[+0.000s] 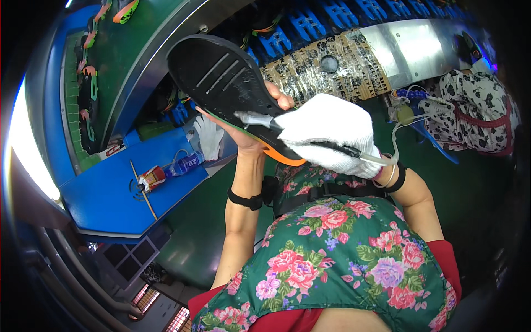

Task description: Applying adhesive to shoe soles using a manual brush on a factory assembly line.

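My bare left hand (246, 139) grips a black shoe sole (224, 77) from beneath, fingers wrapped over its far edge and thumb side along the near edge. The sole is tilted with its inner face toward me; thin slots run across its wide end, and an orange strip (279, 157) edges its other end. My right hand (332, 127), in a white knit glove, is closed around a thin brush (254, 118) with a pale, wet-looking tip. That tip lies over the narrow middle of the sole, seemingly touching it. A pale tube (371, 159) runs from the brush's back end past my wrist.
At left, a blue table (99, 205) holds a white glove (208, 137), a bottle (185, 164), a red packet (152, 179) and a stick (142, 192). Beyond are a green belt (72, 105) with shoe parts, a taped cardboard panel (354, 66) and blue racks (310, 26). Patterned cloth (475, 110) hangs right.
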Demonstrator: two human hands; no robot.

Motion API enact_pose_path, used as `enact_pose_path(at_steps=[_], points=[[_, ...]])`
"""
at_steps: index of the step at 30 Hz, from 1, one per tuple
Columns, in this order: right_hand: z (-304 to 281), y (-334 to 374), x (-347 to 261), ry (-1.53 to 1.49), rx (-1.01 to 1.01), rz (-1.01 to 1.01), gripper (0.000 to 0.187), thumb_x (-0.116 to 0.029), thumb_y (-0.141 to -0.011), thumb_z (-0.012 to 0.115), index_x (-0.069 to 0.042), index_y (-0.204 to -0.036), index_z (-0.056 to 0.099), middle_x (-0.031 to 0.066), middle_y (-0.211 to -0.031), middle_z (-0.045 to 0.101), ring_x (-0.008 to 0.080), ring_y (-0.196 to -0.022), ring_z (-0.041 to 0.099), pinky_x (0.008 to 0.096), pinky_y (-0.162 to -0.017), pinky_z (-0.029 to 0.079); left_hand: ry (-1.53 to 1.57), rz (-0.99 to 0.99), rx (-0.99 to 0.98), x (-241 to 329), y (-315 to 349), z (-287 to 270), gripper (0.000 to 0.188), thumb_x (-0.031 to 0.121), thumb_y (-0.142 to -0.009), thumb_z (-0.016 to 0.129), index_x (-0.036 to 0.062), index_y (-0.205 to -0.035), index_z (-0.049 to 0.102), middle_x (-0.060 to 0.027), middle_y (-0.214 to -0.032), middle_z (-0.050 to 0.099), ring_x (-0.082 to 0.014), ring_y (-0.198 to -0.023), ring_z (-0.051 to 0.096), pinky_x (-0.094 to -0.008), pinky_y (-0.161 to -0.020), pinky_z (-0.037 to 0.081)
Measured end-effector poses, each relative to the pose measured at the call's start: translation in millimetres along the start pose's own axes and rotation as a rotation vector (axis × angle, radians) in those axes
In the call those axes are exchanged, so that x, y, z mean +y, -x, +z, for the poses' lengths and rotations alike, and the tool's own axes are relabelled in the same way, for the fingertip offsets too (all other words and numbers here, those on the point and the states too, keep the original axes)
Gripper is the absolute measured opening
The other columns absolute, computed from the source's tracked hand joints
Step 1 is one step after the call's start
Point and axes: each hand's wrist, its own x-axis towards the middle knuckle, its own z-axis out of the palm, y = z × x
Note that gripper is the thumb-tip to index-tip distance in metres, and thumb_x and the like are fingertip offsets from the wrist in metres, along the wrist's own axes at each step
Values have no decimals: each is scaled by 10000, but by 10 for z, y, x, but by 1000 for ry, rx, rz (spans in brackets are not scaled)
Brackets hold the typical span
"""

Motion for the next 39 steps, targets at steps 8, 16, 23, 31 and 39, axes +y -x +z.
enact_pose_path(at_steps=[8,16,23,31,39], points=[[-48,-33,41,-132,-4,0,316,-72,-801,797,-100,-1114,763,75,-1071,764,267,-871,726,363,-757,576,231,132,95,125,-154,-31,1278,1071,-628,319,-82,-1108,587,-193,-923,628,-344,-903,617,-456,-811,499],[-88,0,38,-179,-35,136,193,-40,-814,799,-69,-1004,784,91,-1000,775,247,-889,739,350,-792,587,113,205,65,188,-242,6,1287,1085,-615,282,-81,-1071,580,-190,-917,627,-312,-867,603,-437,-798,487],[-133,37,28,-78,-50,39,199,-19,-759,818,-56,-952,788,124,-985,774,254,-866,736,344,-743,572,93,279,104,209,-279,90,1291,1090,-610,257,-81,-1048,578,-189,-872,624,-307,-816,613,-441,-807,494],[-123,89,13,-138,-34,115,149,-5,-767,820,-59,-901,784,116,-964,777,236,-849,741,334,-753,577,77,258,30,258,-306,100,1327,1100,-582,245,-93,-1054,584,-208,-853,639,-311,-803,632,-442,-832,506],[-110,155,31,-158,14,214,172,4,-799,803,-39,-964,780,102,-986,774,223,-887,742,338,-795,588,39,340,-10,288,-328,48,1298,1082,-597,326,-55,-1170,574,-224,-954,650,-328,-815,619,-467,-788,484]])
